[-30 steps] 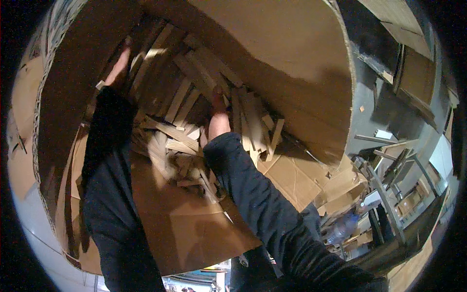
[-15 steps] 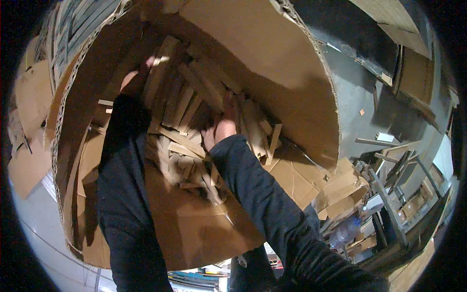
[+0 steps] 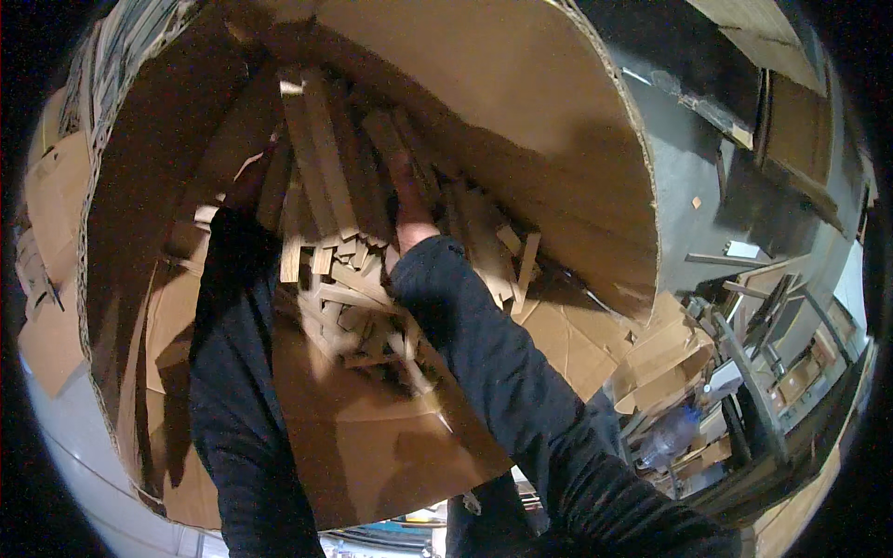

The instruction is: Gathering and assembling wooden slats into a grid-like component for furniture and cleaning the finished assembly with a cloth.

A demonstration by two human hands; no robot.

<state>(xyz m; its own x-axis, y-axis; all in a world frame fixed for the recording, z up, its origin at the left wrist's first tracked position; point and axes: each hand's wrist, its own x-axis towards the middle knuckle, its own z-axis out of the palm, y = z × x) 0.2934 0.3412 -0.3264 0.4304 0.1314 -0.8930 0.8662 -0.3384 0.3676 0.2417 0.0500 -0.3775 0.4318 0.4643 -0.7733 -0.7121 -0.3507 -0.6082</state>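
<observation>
Hands [image 3: 406,200] flanking wooden strips [image 3: 324,167], right open, left [image 3: 247,177] shadowed

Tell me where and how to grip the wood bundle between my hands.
Grip the wood bundle by its outer sides, probably mid-length: left hand from the left, right hand from the right. Its long strips lie side by side.

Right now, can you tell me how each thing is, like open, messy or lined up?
Big brown cardboard box: open.
Long, straight brown wooden strips: lined up roughly side by side between the hands.
Short, pale wooden pieces: jumbled.
Bare left hand: left of the strips, mostly shadowed.
Bare right hand: right of the strips, grip unclear.
Black cloth right sleeve: down to the wrist.
</observation>
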